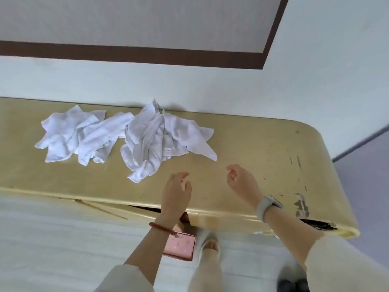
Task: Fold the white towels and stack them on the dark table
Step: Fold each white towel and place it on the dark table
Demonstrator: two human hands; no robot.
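two heaps of crumpled white towels lie on the yellowish table (263,144) in the head view, both toward the upper left of the tabletop and close to the wall. the left heap (77,135) spreads flat in the left part of the frame; the larger heap (155,138) sits at centre, its top corner rising against the wall and one pointed corner reaching right. the two heaps touch or overlap where they meet. a small label shows on the larger heap. none of the towels is folded.

the left hand (176,192) hovers over the near part of the table, just below the larger heap, fingers loosely curled and holding nothing; a red bead bracelet (162,228) circles its wrist. the right hand (242,182) hangs to its right, also relaxed and empty, apart from the towels, with a pale grey watch (268,207) on the wrist. both forearms come out of light sleeves at the bottom of the frame.

the table's right end is scratched and chipped. a pink box (181,246) lies on the pale floor at lower centre, beside a foot in a light shoe (209,245).
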